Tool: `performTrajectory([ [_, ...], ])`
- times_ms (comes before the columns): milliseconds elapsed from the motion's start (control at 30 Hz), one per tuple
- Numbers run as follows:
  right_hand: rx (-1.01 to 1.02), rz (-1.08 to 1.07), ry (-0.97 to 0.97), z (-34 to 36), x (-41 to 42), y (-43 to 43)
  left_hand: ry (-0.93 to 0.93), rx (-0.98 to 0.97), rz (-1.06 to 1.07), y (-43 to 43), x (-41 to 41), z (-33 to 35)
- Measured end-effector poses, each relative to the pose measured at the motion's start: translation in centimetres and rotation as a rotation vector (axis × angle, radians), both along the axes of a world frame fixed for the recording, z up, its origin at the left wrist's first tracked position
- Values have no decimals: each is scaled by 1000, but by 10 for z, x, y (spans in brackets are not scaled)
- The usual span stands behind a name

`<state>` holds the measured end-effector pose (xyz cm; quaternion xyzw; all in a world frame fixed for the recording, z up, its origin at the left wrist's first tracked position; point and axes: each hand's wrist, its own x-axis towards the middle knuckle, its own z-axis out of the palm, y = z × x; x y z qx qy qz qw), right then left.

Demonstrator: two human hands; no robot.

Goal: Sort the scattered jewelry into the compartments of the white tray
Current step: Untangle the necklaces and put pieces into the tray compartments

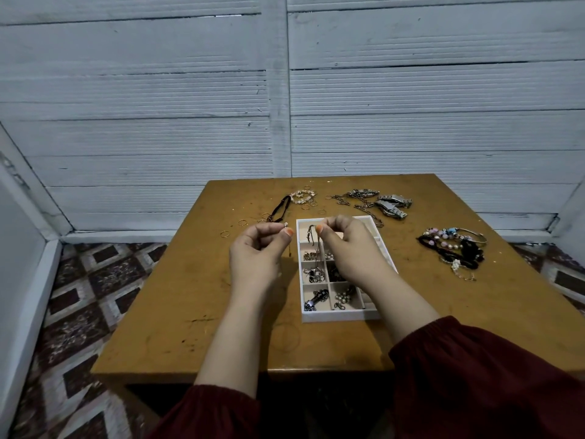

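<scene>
L hand: pinches small silver clasp.
R hand: pinches thin chain over gridded white tray.
Surface: scuffed brown wood.

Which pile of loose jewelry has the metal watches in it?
The silver pile behind the far right corner of the white tray. The far-left pile is rings and pale beads; the right-hand pile is coloured and black beads.

Worn wooden table, white tray near centre, thin rings far left, probably watches behind, beaded bracelets right.
</scene>
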<state>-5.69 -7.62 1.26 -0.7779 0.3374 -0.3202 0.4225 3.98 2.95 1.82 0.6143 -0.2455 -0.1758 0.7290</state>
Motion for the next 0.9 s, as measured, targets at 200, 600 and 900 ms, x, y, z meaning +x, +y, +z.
performTrajectory([
  [200,-60,-27,173,-7,-5,4,-15,8,6,0,2,-2],
  [600,-318,-25,425,-18,-8,8,20,7,18,0,2,-3],
  [900,-455,-21,535,-19,-8,9,-13,17,10,0,2,-4],
])
